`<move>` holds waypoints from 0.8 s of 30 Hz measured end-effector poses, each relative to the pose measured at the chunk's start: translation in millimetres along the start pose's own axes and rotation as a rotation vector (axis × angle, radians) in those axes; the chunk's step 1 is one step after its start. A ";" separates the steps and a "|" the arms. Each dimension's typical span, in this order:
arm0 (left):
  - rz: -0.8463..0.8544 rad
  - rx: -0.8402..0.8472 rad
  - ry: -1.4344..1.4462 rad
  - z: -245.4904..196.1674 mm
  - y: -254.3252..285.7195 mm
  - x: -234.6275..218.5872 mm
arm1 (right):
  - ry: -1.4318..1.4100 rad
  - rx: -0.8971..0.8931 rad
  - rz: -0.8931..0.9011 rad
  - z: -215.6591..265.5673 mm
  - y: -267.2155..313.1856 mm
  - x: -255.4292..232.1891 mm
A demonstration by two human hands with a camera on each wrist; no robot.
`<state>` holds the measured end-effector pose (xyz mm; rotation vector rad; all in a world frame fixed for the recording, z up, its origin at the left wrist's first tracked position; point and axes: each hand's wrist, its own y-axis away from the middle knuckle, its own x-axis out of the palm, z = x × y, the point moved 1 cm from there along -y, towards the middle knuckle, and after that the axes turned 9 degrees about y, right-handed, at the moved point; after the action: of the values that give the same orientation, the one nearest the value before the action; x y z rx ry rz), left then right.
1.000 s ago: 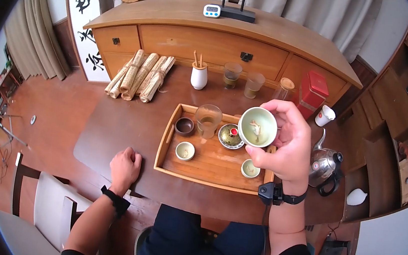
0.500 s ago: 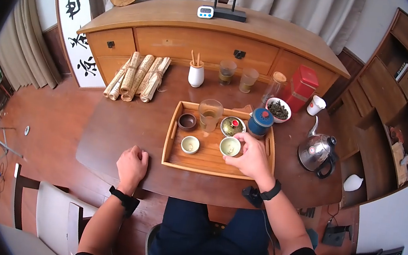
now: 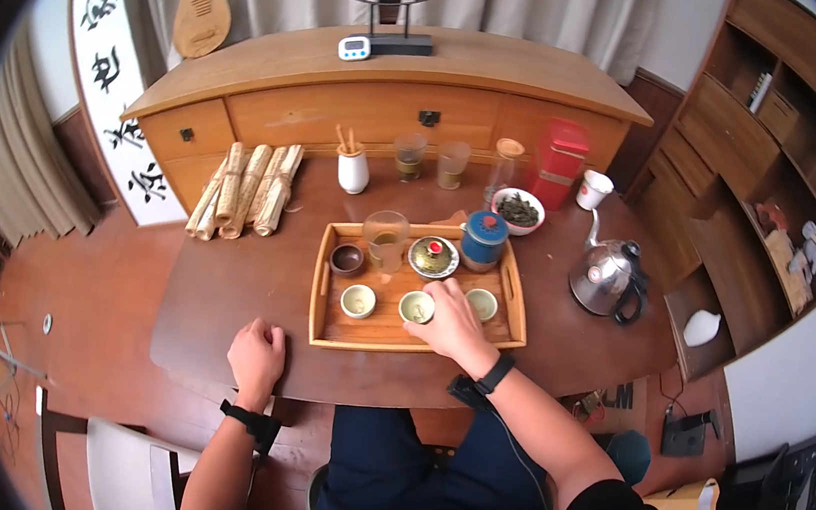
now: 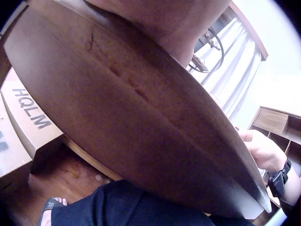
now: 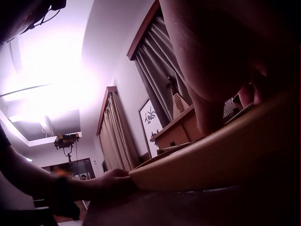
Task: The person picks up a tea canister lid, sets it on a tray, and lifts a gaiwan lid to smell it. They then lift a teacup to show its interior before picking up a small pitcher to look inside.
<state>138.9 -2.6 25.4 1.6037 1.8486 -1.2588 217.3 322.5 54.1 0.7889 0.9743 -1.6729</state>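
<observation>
In the head view three pale green cups stand in a wooden tray (image 3: 380, 342): a left cup (image 3: 358, 301), a middle cup (image 3: 416, 307) and a right cup (image 3: 482, 305). My right hand (image 3: 453, 325) holds the middle cup by its rim, thumb at the near side. Behind it are a patterned lidded bowl (image 3: 434, 257), a glass pitcher (image 3: 385, 241), a small brown cup (image 3: 346, 260) and a blue canister (image 3: 483, 241). My left hand (image 3: 257, 353) rests on the table's front edge with its fingers loosely curled, holding nothing.
A steel kettle (image 3: 611, 278) stands right of the tray. Behind the tray are a bowl of leaves (image 3: 518, 211), a red tin (image 3: 559, 164), two glasses, a glass jar (image 3: 504, 170) and a white holder (image 3: 352, 170). Tied bamboo scrolls (image 3: 246, 190) lie at the back left.
My right hand has come down from above the tray with the cup, which is now between the other two. The left hand stays on the table edge. The head view has shifted.
</observation>
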 end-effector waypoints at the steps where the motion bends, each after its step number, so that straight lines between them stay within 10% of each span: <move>1: -0.010 0.000 -0.001 0.5 0.6 0.9 | 0.002 0.018 -0.012 0.7 0.2 -3.8; 7: 0.007 0.000 -0.010 -2.1 1.0 -0.5 | 0.077 0.080 0.122 5.0 0.0 -13.0; 11: -0.004 0.004 -0.010 0.1 1.0 0.2 | -0.150 0.053 -0.120 5.1 4.6 -52.7; 14: -0.007 0.004 -0.014 -0.8 2.9 1.2 | -0.251 -0.052 -0.517 -37.5 -6.4 -78.2; 20: -0.020 -0.007 -0.017 0.9 3.6 3.3 | -0.557 0.427 -0.474 -188.4 -17.7 -66.5; 24: -0.032 -0.129 0.159 13.1 1.6 3.5 | -0.265 0.285 -0.413 -217.4 14.8 -42.7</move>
<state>136.1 -11.3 15.3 1.6518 2.0142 -1.0274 253.9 530.9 -13.1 0.5487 0.7538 -2.2464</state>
